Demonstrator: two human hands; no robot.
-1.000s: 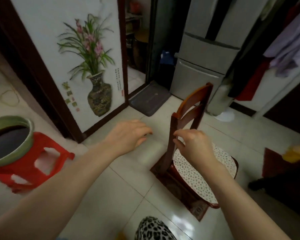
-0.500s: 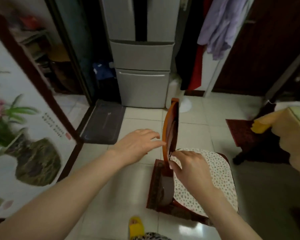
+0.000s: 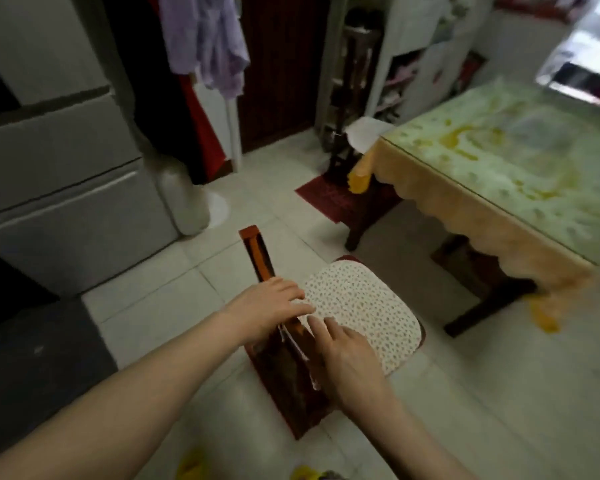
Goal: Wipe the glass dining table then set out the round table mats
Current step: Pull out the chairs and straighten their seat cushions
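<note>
The glass-topped dining table point(image 3: 499, 174) stands at the right, with a green and yellow patterned cloth under the glass and a scalloped orange skirt. No round table mats are in view. A wooden chair point(image 3: 255, 251) with a dotted white seat cushion point(image 3: 361, 306) stands in front of me. My left hand point(image 3: 271, 306) rests over the chair's top rail with its fingers laid across it. My right hand point(image 3: 343, 355) lies against the chair back beside the cushion, fingers straight. A thin pale strip shows between the two hands; what it is I cannot tell.
A grey fridge point(image 3: 66, 188) fills the left side, with a dark doormat point(image 3: 32, 368) below it. Purple clothes point(image 3: 205, 39) hang at the back. A white sheet point(image 3: 364, 133) sits at the table's far corner. A red floor mat point(image 3: 326, 195) lies under a table leg.
My view has swung right, from the flower panel past the fridge, and now shows the table. My left hand has landed on the chair's top rail. My right hand has stayed at the chair back.
</note>
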